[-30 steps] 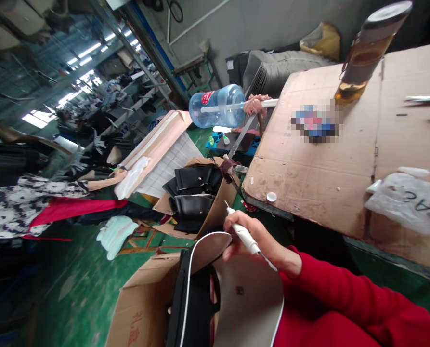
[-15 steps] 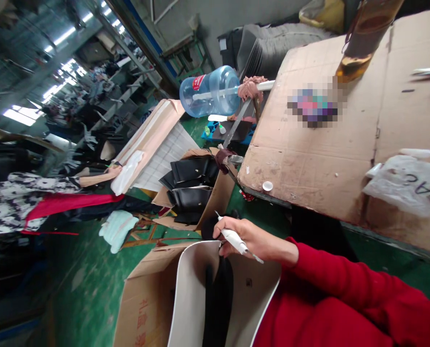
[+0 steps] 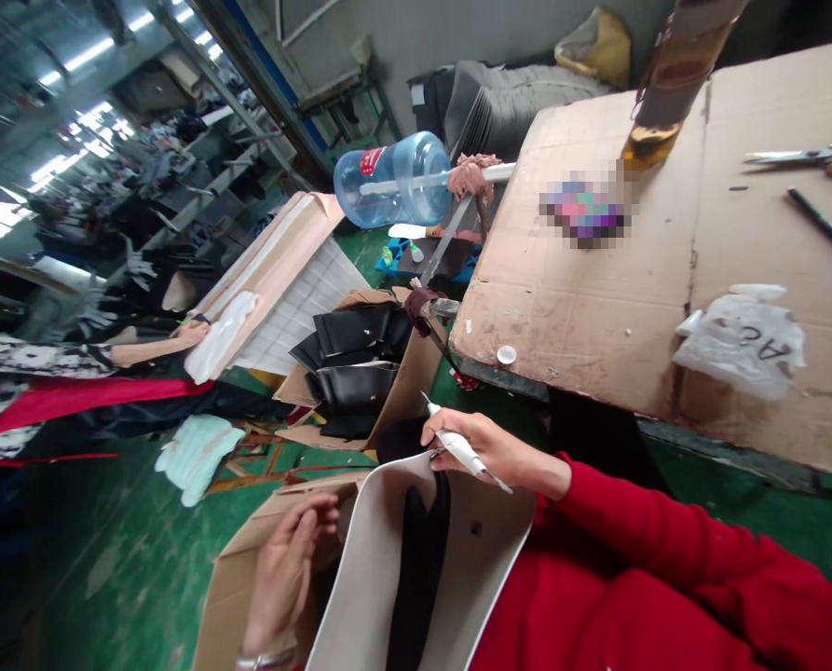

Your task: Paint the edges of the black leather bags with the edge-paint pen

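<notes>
My right hand (image 3: 482, 447) is closed around a slim white-wrapped tool (image 3: 461, 453) with a thin metal point at each end; its exact kind is unclear. Below that hand, a curved pale sheet (image 3: 360, 578) with a black strip (image 3: 419, 568) along its inside stands against the red clothing. The right fingertips are at the sheet's top edge, beside a small dark piece. At the lower left is my left hand (image 3: 286, 564), a bracelet at its wrist. Its fingers are loosely bent with nothing visible in them, just left of the sheet and over a cardboard box (image 3: 230, 596).
A cardboard-covered table (image 3: 597, 308) bears a plastic bag (image 3: 743, 345), yellow-handled scissors (image 3: 793, 158), a white cap (image 3: 506, 355) and a bottle of amber liquid (image 3: 657, 140). Another box holds black leather pieces (image 3: 356, 382). Beyond are a blue water jug (image 3: 394, 177) and another person's arm (image 3: 150, 350).
My left hand has come into view at the lower left. The right hand keeps the white tool at the sheet's edge. The camera has turned slightly, bringing the scissors into view.
</notes>
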`<action>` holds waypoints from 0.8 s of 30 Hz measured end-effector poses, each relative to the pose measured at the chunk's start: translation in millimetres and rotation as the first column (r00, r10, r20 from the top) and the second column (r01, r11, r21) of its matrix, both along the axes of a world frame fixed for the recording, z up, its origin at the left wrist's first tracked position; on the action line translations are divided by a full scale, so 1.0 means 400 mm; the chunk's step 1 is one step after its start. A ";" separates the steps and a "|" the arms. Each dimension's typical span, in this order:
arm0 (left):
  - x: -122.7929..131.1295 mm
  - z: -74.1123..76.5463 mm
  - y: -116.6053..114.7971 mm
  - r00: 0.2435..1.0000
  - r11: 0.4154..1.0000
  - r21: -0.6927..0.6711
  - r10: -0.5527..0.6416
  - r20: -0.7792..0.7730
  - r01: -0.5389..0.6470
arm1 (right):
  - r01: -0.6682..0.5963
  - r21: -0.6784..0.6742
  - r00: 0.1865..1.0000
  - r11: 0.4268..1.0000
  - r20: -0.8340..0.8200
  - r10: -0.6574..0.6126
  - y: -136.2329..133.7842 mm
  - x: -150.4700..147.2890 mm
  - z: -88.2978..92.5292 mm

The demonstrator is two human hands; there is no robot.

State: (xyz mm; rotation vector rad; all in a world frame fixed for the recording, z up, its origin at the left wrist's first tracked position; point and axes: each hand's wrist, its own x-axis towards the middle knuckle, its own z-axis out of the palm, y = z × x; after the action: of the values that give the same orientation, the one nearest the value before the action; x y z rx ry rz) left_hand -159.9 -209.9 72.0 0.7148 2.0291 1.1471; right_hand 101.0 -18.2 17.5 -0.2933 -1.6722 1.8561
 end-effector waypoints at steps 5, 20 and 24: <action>0.059 -0.009 0.204 0.915 0.927 0.196 -0.355 0.191 0.319 | 0.033 0.007 0.999 0.999 0.030 -0.033 0.001 0.007 -0.004; 0.195 -0.022 0.281 0.806 0.806 -0.009 -0.592 -0.013 0.592 | 0.353 0.091 0.929 0.931 0.081 -0.361 -0.018 -0.015 -0.030; 0.233 -0.003 0.296 0.784 0.802 -0.097 -0.596 -0.174 0.589 | 0.420 0.116 0.897 0.900 0.097 -0.431 -0.026 -0.015 -0.031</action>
State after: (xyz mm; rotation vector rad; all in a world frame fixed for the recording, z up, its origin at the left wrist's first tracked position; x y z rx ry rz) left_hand -66.7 -91.3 70.9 1.3762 1.7608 0.6785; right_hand 95.0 -28.7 5.2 -0.6882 -1.6089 1.4528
